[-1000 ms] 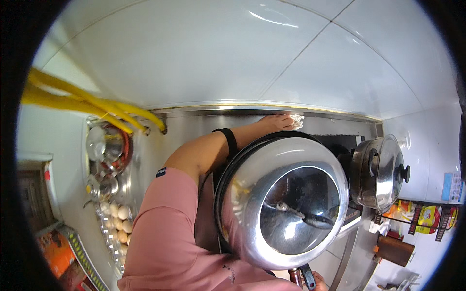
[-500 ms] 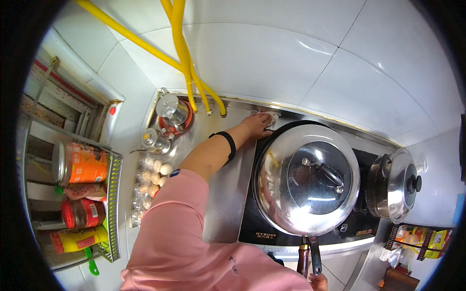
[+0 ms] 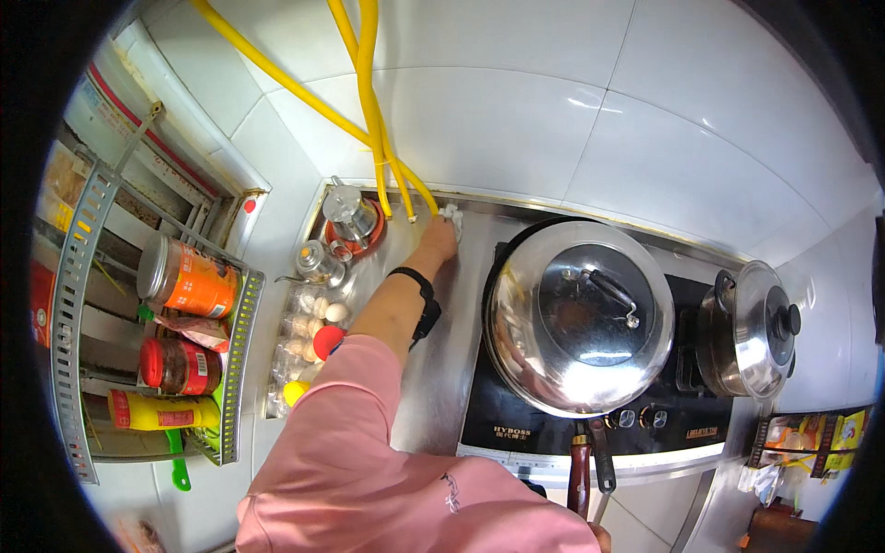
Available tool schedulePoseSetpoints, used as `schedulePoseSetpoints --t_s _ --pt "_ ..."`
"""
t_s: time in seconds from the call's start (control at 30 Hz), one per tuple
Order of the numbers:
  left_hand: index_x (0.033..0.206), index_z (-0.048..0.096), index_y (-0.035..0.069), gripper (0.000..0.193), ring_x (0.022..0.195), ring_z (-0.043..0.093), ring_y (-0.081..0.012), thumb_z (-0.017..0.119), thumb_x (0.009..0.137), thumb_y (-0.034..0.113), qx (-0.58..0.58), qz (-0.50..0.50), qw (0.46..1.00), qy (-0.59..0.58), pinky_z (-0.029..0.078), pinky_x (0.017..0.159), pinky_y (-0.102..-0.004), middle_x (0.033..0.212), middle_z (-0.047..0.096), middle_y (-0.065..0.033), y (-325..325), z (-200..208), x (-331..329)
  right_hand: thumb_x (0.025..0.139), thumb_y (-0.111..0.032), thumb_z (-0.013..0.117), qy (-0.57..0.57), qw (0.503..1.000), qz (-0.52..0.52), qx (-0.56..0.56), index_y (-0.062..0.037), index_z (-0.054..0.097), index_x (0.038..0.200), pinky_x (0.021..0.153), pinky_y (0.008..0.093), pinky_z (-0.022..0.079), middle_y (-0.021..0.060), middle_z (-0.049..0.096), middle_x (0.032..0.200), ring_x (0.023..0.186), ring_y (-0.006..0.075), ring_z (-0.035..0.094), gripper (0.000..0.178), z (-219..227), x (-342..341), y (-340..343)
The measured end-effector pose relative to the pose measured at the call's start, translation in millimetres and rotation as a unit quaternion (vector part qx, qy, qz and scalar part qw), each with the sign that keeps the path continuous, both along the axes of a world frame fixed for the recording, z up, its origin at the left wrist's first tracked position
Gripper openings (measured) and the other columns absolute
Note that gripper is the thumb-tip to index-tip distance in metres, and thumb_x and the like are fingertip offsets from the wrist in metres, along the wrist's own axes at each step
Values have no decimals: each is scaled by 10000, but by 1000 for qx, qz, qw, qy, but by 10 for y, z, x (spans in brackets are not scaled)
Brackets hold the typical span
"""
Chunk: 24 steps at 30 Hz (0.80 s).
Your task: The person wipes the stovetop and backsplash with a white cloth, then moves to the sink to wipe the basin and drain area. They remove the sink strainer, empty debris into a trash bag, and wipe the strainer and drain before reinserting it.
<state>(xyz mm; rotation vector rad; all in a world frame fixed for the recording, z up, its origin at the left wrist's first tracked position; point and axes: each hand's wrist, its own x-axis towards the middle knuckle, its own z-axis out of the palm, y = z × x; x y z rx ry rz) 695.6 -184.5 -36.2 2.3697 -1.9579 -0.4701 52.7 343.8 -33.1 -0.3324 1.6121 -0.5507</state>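
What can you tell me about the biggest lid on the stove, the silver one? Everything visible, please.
It is a large, round, domed lid, of shiny silver metal by its look, with a dark, glossy round panel in the middle. On that panel sits a long black handle with metal mounts. Light reflects off both metal and panel. It covers a dark-rimmed pan on the black stove, hiding the inside. The left hand and the right hand, barely in view, are apart from it.
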Motion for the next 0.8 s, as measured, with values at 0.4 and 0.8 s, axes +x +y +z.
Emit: schedulePoseSetpoints --t_s 0.4,0.8 --pt "1299 457 -81 525 1321 358 -417 508 787 24 -164 -87 982 -31 268 1136 -433 1404 405 -263 -196 -661 -31 860 -265 616 69 996 29 57 -32 581 1089 548 289 469 94 654 864 713 181 629 329 -90 -63 199" --pt "1240 536 -11 422 1192 449 -372 546 849 146 -77 -128 774 615 356 1029 -404 1271 521 -203 62 -1134 -505 914 -245 575 58 995 -37 67 -48 601 1107 608 299 495 79 676 934 797 178 647 277 -238 40 -295"
